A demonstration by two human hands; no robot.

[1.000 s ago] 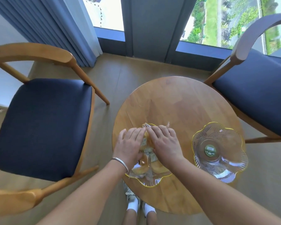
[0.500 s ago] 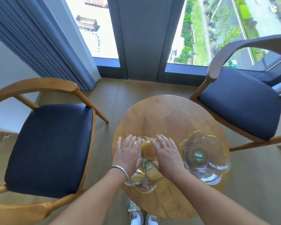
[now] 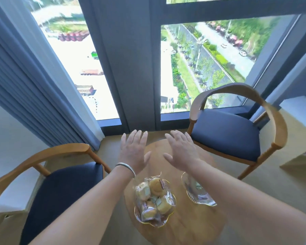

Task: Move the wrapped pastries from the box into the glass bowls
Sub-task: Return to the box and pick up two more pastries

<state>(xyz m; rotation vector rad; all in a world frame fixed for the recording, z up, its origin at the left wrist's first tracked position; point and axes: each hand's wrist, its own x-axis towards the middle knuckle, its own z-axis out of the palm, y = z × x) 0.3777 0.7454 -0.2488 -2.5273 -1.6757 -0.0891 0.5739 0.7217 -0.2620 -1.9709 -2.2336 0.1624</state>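
Note:
A glass bowl (image 3: 163,221) with a yellow rim stands on the round wooden table (image 3: 187,225). It holds several wrapped pastries (image 3: 153,196), golden buns in clear wrappers. A second glass bowl (image 3: 198,195) with a green sticker stands to its right, partly hidden behind my right forearm, and no pastry shows in it. My left hand (image 3: 133,151) and my right hand (image 3: 181,152) are raised above the far side of the table, palms down, fingers spread, holding nothing. A silver bangle sits on my left wrist. No box is in view.
A wooden armchair (image 3: 228,133) with a dark blue seat stands at the table's far right, another armchair (image 3: 60,188) at its left. Tall windows and blue curtains (image 3: 34,96) rise behind. A light wooden cabinet (image 3: 300,152) is at the right edge.
Both hands have let go of the pastries in the left bowl and lifted up and away, fingers spread. The camera has tilted upward toward the windows.

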